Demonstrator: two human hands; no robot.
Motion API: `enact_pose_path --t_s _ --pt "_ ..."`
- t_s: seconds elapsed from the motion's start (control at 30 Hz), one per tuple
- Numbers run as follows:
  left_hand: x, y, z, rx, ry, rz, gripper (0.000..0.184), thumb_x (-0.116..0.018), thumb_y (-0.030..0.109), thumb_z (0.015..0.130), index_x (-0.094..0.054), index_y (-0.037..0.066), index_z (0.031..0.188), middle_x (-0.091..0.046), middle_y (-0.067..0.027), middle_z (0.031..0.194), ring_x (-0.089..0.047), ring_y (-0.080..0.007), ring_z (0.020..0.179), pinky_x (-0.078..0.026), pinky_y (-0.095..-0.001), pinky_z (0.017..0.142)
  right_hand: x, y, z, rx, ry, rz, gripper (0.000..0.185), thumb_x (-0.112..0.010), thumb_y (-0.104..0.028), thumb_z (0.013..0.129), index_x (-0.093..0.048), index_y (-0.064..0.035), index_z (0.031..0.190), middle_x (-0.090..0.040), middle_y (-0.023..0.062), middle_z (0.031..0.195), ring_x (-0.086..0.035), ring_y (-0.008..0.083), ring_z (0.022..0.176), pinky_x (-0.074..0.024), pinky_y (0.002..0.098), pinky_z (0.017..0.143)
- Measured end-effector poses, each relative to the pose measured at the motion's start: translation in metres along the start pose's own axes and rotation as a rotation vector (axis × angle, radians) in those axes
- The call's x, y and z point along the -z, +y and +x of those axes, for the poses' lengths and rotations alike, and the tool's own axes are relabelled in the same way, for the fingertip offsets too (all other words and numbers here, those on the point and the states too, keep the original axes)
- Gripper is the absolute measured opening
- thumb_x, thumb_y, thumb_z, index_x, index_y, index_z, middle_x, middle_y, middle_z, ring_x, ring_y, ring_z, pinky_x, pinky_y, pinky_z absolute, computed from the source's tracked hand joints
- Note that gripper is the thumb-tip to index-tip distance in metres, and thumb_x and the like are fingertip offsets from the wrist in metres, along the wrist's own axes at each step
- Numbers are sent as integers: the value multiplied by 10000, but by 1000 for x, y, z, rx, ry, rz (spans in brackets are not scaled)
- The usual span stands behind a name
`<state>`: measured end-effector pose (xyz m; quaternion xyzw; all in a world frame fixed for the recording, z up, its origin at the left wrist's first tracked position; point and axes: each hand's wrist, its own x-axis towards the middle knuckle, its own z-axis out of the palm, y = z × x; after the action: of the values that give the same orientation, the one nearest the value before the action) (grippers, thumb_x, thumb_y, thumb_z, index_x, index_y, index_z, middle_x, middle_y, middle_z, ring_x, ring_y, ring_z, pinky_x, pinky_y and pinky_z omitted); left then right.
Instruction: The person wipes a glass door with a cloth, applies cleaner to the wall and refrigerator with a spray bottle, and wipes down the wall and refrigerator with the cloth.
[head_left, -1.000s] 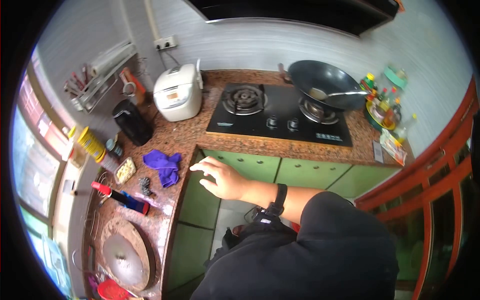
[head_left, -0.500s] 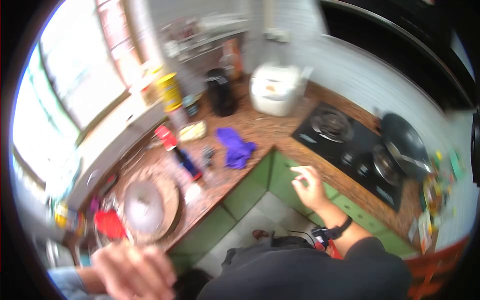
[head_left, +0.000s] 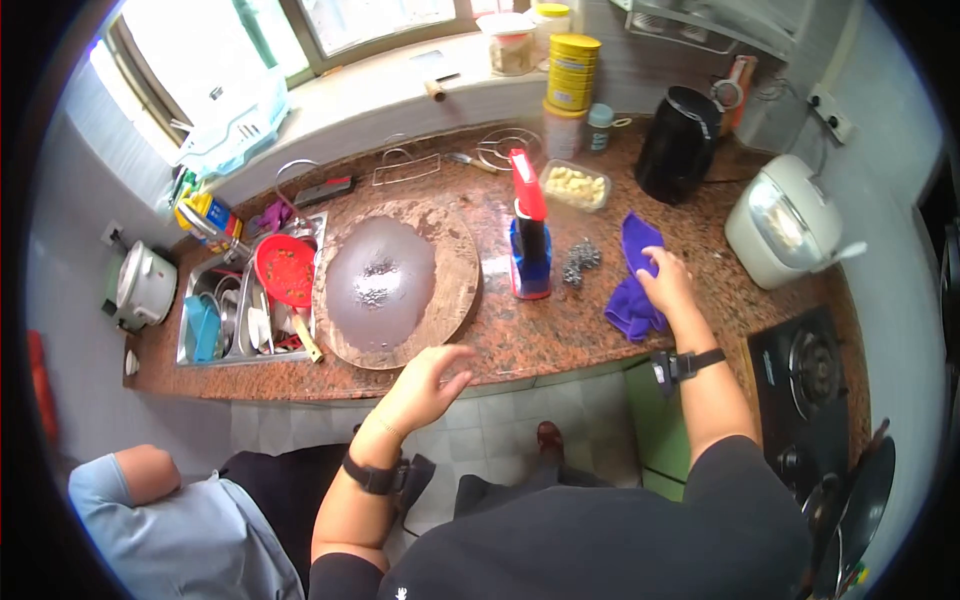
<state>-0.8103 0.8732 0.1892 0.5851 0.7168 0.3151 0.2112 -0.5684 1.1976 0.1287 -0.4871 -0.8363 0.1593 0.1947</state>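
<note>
My right hand point(head_left: 667, 281) is at the purple cloth point(head_left: 634, 308) on the counter, thumb and fingers curved over its right side; whether it grips the cloth is unclear. My left hand point(head_left: 428, 387) hovers by the counter's front edge, below the round wooden board point(head_left: 455, 270), fingers apart and empty. A wet grey round patch point(head_left: 380, 285) covers much of the board. Between board and cloth stands a red, black and blue bottle-like object point(head_left: 531, 235). Dark steel scourers point(head_left: 580, 260) lie beside it, below a clear tub of pale pieces point(head_left: 575, 187).
A co-worker in a light blue shirt point(head_left: 205, 540) is at the lower left. Behind stands the sink point(head_left: 185, 335) with a red strainer point(head_left: 285, 268). To the right are a black container point(head_left: 680, 145), a white rice cooker point(head_left: 785, 220) and the stove point(head_left: 775, 375).
The view has swung left, from the stove towards the sink and window. My right hand has come to the purple cloth, and my left hand has come into view. The co-worker now shows.
</note>
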Motion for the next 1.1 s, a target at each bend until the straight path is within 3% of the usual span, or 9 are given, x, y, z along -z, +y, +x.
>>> enact_pose_path --t_s 0.17,0.27,0.37,0.57,0.67,0.77,0.97,1.03,1.1 --pt "-17 0 86 41 259 -80 583 -676 147 796 -424 67 1315 -514 -193 1252 -526 -282 1145 -445 -373 935 -76 24 -3 71 -57 -305 709 -708 -271 718 -394 -100 1330 -460 170 1316 -407 367 1221 -329 492 990" --pt "-19 3 148 -4 293 -19 924 -755 245 699 -214 -35 1394 -335 -254 1394 -334 -347 1304 -271 -360 1081 -84 61 -17 268 107 43 727 -726 -205 688 -407 -56 1325 -429 220 1333 -374 389 1250 -278 452 1050" --pt "-36 6 194 52 335 -151 1061 -786 273 651 -116 -24 1419 -310 -288 1393 -347 -351 1295 -296 -362 1069 -70 84 -44 211 64 87 616 -698 -150 717 -461 -38 1275 -429 175 1350 -360 387 1262 -283 443 1053" --pt "-75 5 231 112 624 -499 848 -756 143 651 -294 50 1356 -545 -193 1167 -539 -315 1098 -428 -365 940 -83 110 -44 326 139 117 268 -591 -67 800 -566 -1 1059 -541 178 1215 -448 376 1180 -320 432 1022" --pt "-54 14 197 18 745 -460 737 -741 114 645 -382 62 1286 -566 -145 1094 -571 -244 997 -462 -339 869 -55 108 -26 -229 183 379 328 -529 -239 909 -566 40 1077 -603 168 1067 -583 266 915 -459 343 829" --pt "5 20 118 57 506 -675 430 -689 72 754 -479 37 1127 -611 -46 893 -584 -114 815 -473 -285 743 -17 127 -9 -611 219 1456 420 -510 -318 915 -537 18 1167 -593 129 1094 -586 252 952 -497 391 811" --pt "77 52 -72 -46 633 -555 715 -641 47 805 -259 10 1408 -589 -30 808 -580 -112 759 -461 -268 761 43 32 -39 -454 -60 1695 423 -485 -418 919 -523 -66 1149 -590 96 1069 -590 248 950 -513 388 783" --pt "79 41 -132 72 638 -310 736 -710 112 767 -326 54 1393 -523 34 758 -469 -52 647 -435 -218 665 30 -23 -56 -151 -440 1733 421 -509 -389 910 -513 -28 1127 -585 105 1043 -593 241 931 -498 367 802" --pt "73 27 -191 252 677 -263 710 -718 145 751 -373 33 1361 -569 -18 795 -521 -94 639 -463 -244 672 8 -87 -71 31 -466 1541 378 -553 -313 889 -509 -3 1101 -584 111 1021 -594 216 903 -483 339 809"
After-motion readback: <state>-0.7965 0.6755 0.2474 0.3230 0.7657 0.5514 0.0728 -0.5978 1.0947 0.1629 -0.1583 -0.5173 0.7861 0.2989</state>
